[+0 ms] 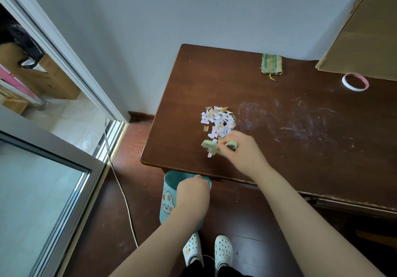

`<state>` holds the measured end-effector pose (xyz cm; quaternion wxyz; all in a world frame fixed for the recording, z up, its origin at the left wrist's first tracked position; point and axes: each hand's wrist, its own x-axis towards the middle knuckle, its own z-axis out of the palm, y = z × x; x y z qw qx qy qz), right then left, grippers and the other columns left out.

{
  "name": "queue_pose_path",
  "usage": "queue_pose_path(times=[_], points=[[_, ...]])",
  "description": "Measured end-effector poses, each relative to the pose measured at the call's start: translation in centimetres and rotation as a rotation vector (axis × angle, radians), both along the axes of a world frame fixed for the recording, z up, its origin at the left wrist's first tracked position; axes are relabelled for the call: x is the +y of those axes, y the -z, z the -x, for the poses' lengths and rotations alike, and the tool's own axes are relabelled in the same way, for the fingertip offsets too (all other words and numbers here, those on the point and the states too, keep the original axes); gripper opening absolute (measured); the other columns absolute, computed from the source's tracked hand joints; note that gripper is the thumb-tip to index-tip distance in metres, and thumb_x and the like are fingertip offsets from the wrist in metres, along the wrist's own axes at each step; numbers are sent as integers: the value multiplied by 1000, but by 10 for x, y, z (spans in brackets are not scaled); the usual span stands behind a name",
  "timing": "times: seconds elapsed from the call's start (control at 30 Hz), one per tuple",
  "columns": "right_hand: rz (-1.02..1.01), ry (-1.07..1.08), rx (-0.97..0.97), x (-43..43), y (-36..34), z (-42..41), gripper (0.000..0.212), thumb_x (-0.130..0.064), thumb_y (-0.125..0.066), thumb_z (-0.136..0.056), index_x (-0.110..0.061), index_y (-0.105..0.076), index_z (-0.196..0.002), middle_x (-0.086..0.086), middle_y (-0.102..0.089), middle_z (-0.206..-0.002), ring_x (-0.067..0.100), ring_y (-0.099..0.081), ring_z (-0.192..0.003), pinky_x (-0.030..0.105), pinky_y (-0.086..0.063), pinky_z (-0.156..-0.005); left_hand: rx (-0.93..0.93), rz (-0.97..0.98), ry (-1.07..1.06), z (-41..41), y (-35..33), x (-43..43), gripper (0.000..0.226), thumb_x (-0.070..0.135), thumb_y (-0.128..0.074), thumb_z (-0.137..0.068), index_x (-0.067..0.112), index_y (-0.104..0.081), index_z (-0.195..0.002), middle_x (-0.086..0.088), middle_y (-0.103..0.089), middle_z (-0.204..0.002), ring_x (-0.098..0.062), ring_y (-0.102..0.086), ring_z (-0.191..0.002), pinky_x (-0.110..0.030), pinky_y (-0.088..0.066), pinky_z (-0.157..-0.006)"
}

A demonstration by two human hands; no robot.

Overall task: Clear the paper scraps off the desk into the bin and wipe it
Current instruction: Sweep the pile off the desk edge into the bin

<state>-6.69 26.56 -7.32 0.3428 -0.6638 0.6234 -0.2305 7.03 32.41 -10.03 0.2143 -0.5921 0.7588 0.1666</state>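
Head: scrap pile [218, 124] runs near-far; right hand [242, 152] holds blurred brush [209, 145], perhaps; left hand [193, 193] grips bin [168, 190].

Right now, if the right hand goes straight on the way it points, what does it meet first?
The pile of paper scraps. The right hand points toward it, up and left in the picture, and the small green tool it holds seems to touch the pile's near edge.
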Motion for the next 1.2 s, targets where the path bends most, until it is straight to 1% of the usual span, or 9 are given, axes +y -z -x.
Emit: queue_pose_path(times=[0.1, 0.23, 0.4, 0.5, 0.57, 0.67, 0.8, 1.0, 1.2], points=[[103, 193, 85, -20, 0, 14, 18, -17, -56, -89, -10, -70, -79, 4, -58, -89, 19, -55, -79, 28, -42, -66, -13, 3, 4, -1, -3, -7, 25, -2, -53, -83, 11, -59, -104, -6, -54, -111, -23, -60, -93, -28, -41, -67], [85, 296, 258, -34, 10, 28, 22, -15, -50, -92, -4, -70, -88, 8, -55, -93, 23, -53, -75, 25, -36, -57, -36, -13, 17, 1, -1, -14, 24, 1, -57, -84, 12, -59, -106, -5, -54, -111, -23, -59, -95, -28, -43, -68], [26, 251, 268, -31, 17, 18, 26, -16, -48, -93, -5, -67, -79, 7, -52, -89, 17, -49, -67, 22, -34, -53, -52, -22, 21, 3, 1, -18, 24, 3, -58, -84, 11, -60, -107, -6, -55, -110, -24, -60, -94, -29, -42, -66], [14, 178, 243, -26, 16, 4, 28, -17, -47, -92, -7, -59, -68, 4, -48, -83, 19, -49, -69, 24, -34, -54, -54, -10, 30, 3, 2, -18, 22, 2, -55, -85, 11, -60, -105, -6, -55, -110, -24, -60, -95, -29, -41, -64], [9, 114, 238, -24, 14, -5, 28, -17, -47, -92, -6, -59, -69, 4, -46, -82, 20, -49, -67, 23, -31, -52, -58, -17, 28, 3, 3, -19, 23, 3, -56, -85, 11, -61, -105, -6, -55, -110, -25, -60, -94, -30, -40, -63], [12, 47, 212, -22, 12, -15, 27, -17, -47, -92, -5, -63, -75, 6, -49, -84, 22, -52, -71, 28, -39, -58, -60, -25, 15, 3, 4, -20, 25, 3, -57, -85, 10, -61, -108, -6, -57, -112, -25, -60, -96, -30, -41, -64], [117, 154, 132, -37, 3, -7, 23, -16, -53, -90, -1, -66, -78, 9, -55, -87, 24, -54, -77, 36, -46, -69, -66, -60, 15, 2, 5, -24, 26, 4, -59, -85, 10, -61, -110, -6, -57, -113, -25, -61, -96, -30, -40, -64], [272, 80, 146, -82, -3, -6, 16, -13, -57, -90, -10, -71, -97, 4, -61, -98, 18, -57, -84, 28, -47, -71, -75, -97, 16, 2, 6, -29, 30, 5, -59, -86, 9, -60, -115, -7, -56, -116, -26, -60, -99, -30, -42, -66], [188, 33, 242, -111, 22, -21, 24, -16, -54, -93, -10, -67, -113, 6, -59, -108, 19, -57, -93, 25, -46, -75, -61, -83, 42, 1, 0, -36, 23, 3, -55, -86, 8, -63, -108, -7, -61, -112, -26, -61, -99, -30, -41, -66]])
